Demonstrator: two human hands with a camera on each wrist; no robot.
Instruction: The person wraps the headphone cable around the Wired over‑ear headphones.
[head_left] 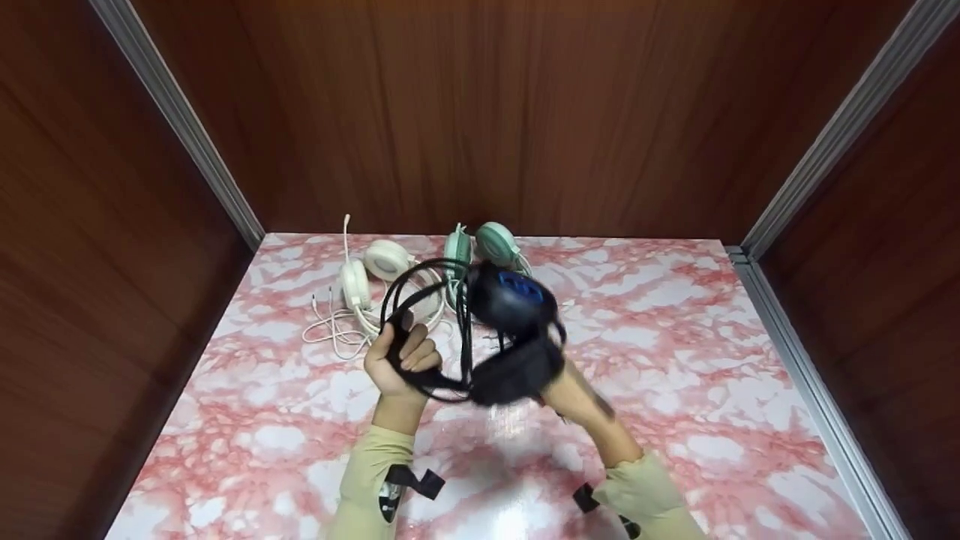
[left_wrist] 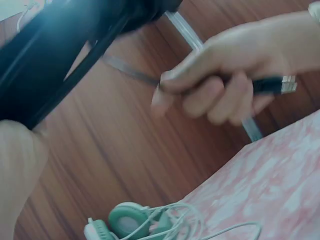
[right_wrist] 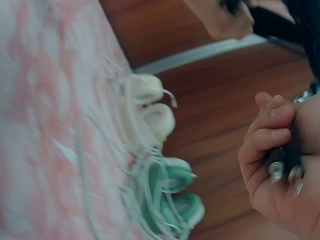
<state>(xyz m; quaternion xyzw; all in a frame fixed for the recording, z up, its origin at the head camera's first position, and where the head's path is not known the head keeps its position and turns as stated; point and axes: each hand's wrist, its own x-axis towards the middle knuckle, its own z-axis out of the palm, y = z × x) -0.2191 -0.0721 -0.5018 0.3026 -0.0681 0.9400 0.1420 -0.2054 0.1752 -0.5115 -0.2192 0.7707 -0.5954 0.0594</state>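
Observation:
A black headset (head_left: 517, 367) with blue marks on one ear cup is held up over the table, blurred in the head view. My left hand (head_left: 405, 360) grips its headband, and loops of black cable (head_left: 465, 330) hang around that hand. Partly hidden behind an ear cup, my right hand (head_left: 574, 394) curls round the cable's end. Two metal-tipped plugs (right_wrist: 285, 170) poke out of the right fist in the right wrist view. The left wrist view shows a USB plug (left_wrist: 275, 85) beyond the same hand.
A white headset (head_left: 356, 285) with a raised microphone and coiled cable lies at the table's back left. Beside it sits a green headset (head_left: 495, 241). Brown wood panels (head_left: 480, 112) with metal edge strips stand around the pink marbled table (head_left: 675, 337).

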